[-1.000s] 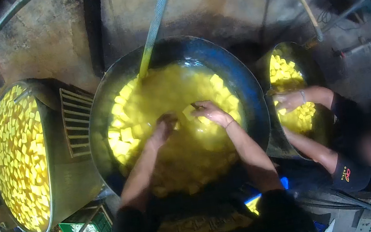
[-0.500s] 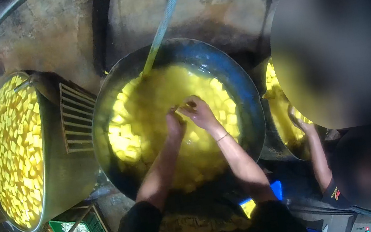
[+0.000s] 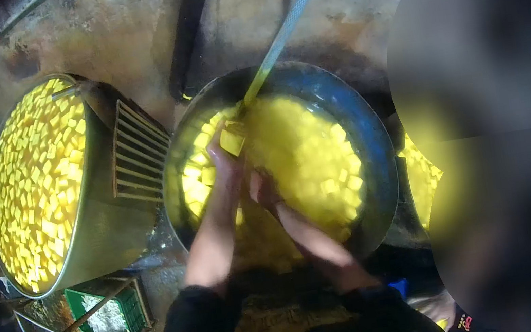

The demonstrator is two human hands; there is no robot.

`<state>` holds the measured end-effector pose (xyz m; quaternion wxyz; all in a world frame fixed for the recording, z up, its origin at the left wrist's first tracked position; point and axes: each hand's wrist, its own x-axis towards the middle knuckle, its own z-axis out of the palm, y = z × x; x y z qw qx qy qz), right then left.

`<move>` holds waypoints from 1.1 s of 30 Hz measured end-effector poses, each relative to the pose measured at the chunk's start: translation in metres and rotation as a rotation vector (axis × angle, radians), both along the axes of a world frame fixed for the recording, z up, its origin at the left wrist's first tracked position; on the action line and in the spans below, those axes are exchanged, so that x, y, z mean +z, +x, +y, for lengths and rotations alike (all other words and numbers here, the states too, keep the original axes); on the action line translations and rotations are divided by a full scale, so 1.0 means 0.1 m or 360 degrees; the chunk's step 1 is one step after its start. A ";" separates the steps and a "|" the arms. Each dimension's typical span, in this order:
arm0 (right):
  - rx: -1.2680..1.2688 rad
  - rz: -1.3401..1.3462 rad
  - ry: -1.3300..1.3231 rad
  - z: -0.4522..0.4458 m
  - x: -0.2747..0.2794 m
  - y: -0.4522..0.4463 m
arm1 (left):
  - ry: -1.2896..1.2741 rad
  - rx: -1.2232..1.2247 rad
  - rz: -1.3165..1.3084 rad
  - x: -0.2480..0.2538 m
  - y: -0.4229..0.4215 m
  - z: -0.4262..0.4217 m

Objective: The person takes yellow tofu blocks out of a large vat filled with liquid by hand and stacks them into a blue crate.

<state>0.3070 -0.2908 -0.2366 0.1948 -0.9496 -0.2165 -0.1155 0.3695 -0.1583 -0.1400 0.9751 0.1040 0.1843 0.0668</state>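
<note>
A large round dark wok (image 3: 380, 149) holds cloudy yellow liquid and many yellow cubes (image 3: 197, 188). Over its left part, my left hand (image 3: 224, 158) is closed around a yellow block (image 3: 232, 140), the fingers on its left side. Just below and to the right, close to my left wrist, my right hand (image 3: 262, 188) is held low over the liquid with its fingers curled in; whatever they may hold is hidden. A mesh-covered hose (image 3: 286, 29) runs down into the liquid beyond my hands.
At the left stands a big metal vat (image 3: 102, 245) full of yellow cubes, with a slatted rack (image 3: 137, 154) beside it. A green crate (image 3: 135, 316) with white contents sits below. At right are another container of yellow cubes (image 3: 420, 177) and a co-worker's hand (image 3: 438, 308).
My hands have parted from their meeting point; the left has moved up and left and now holds a yellow block, while the right is lower. The view has shifted. The co-worker's hand has left its container.
</note>
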 end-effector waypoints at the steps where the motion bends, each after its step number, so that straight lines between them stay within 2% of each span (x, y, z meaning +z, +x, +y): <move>1: 0.0051 -0.0296 -0.0110 0.04 -0.02 -0.02 | -0.0049 -0.0043 -0.0092 0.10 -0.01 0.05; 3: 0.0062 0.0250 0.0120 -0.05 -0.01 0.06 | 0.0543 -0.0006 -0.0118 0.10 -0.13 0.10; 5: 0.0046 0.0791 0.0353 -0.25 0.05 0.15 | 0.0045 -0.0135 -0.0029 0.08 -0.17 0.15; 7: -0.0010 0.1047 0.0485 -0.48 0.36 0.13 | 0.0177 -0.0182 0.0031 0.03 -0.18 0.07; 9: -0.0097 0.1714 0.1735 -0.60 1.30 -0.13 | 0.0375 -0.0179 -0.0099 -0.07 -0.22 -0.11; 10: -0.0150 0.1691 0.1758 -0.63 1.56 -0.19 | 0.0580 -0.0262 -0.0175 -0.19 -0.22 -0.22; 11: -0.0104 0.1425 0.1409 -0.68 1.75 -0.23 | 0.0425 -0.0351 -0.0112 -0.06 -0.24 -0.35; 12: -0.0067 0.1165 0.1055 -0.73 1.93 -0.29 | 0.0480 -0.0406 -0.0130 0.04 -0.30 -0.50; 13: -0.0139 0.1156 0.1084 -0.76 2.11 -0.40 | 0.0539 -0.0468 -0.0146 0.08 -0.37 -0.65; 14: -0.0105 0.0944 0.1044 -0.78 2.28 -0.50 | 0.0535 -0.0542 -0.0146 0.05 -0.40 -0.79; 15: -0.0076 0.0731 0.0993 -0.83 2.40 -0.59 | 0.0507 -0.0701 -0.0326 0.01 -0.42 -0.96; 16: -0.0093 0.0649 0.0771 -0.92 2.47 -0.65 | 0.0467 -0.0859 -0.0509 -0.02 -0.46 -1.13; 17: -0.0168 0.0636 0.0790 -1.05 2.45 -0.68 | 0.0459 -0.0936 -0.0515 0.10 -0.57 -1.31; 19: -0.0453 0.0336 0.0270 -1.33 2.41 -0.77 | 0.0478 -0.1081 -0.0390 0.46 -0.84 -1.64; 20: -0.0514 0.0357 0.0334 -1.46 2.50 -0.88 | 0.0312 -0.1241 -0.0367 0.45 -0.91 -1.78; 21: -0.0596 0.0355 0.0357 -1.62 2.52 -0.97 | 0.0314 -0.1326 -0.0367 0.65 -1.02 -1.91; 23: -0.0232 0.0441 0.0367 -1.96 2.50 -1.29 | -0.0247 -0.1379 -0.0493 0.93 -1.36 -2.22; 24: -0.0147 0.0444 0.0600 -2.10 2.57 -1.48 | -0.0388 -0.1480 -0.0781 0.76 -1.42 -2.49; 25: -0.0119 0.0366 0.0683 -2.22 2.62 -1.67 | -0.0289 -0.1558 -0.0661 0.95 -1.63 -2.55; 27: -0.0326 0.0533 0.0986 -2.44 2.77 -2.27 | -0.0234 -0.1703 -0.1081 0.91 -2.10 -2.81; 28: -0.0478 0.0415 0.1236 -2.49 2.77 -2.63 | 0.0250 -0.1817 -0.0678 1.31 -2.47 -2.84; 29: -0.0548 0.0287 0.1104 -2.63 2.66 -2.99 | 0.0511 -0.1983 -0.0340 1.59 -2.79 -2.94; 31: -0.0786 0.0304 0.1634 -2.67 2.50 -3.77 | 0.0645 -0.2388 -0.0189 1.40 -3.31 -3.22; 33: -0.1374 0.0508 0.2116 -2.61 2.17 -4.51 | 0.0895 -0.2596 -0.0181 1.15 -3.73 -3.38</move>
